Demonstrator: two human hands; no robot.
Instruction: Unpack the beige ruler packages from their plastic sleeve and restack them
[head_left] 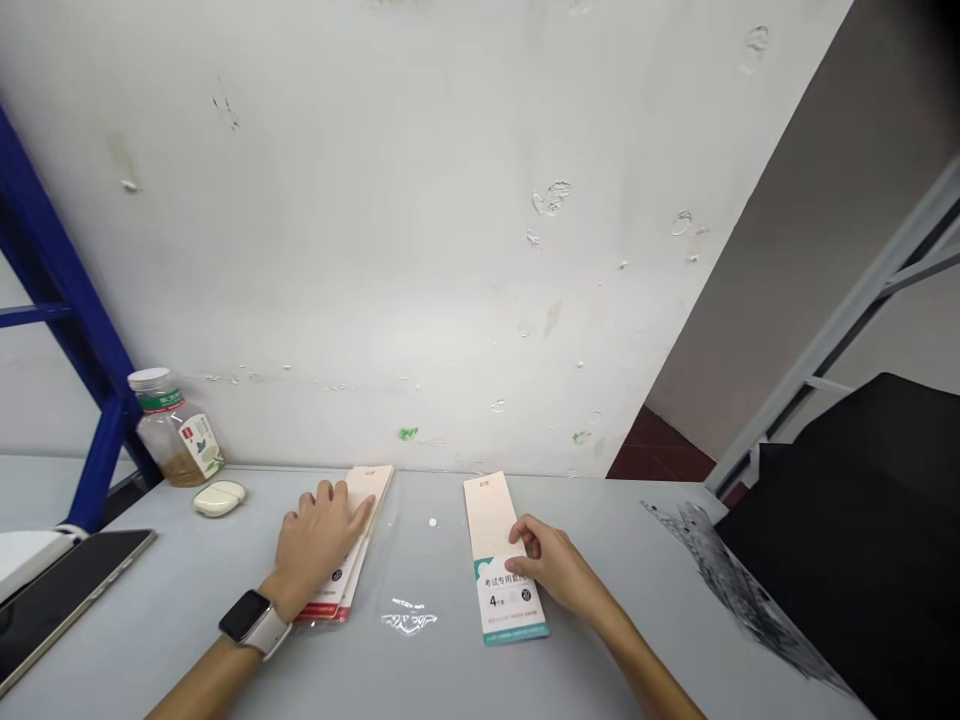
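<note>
On the grey desk, my left hand (319,540) rests palm down over a small stack of long cream card packets with red lower ends (375,487). Its thumb is spread out across the packets, and the hand hides much of their middle. To the right lies a single cream card packet with a teal and white lower part (491,515), printed with Chinese characters and a "4". At its right edge, my right hand (555,565) pinches it between thumb and fingers. The left wrist wears a smartwatch (249,617).
A clear jar with a white lid (161,440) and a cream oval case (219,498) stand at the back left. Nearer is a dark phone or tablet (67,590). A white wall (420,250) borders the desk's back; a black object (862,540) is at right.
</note>
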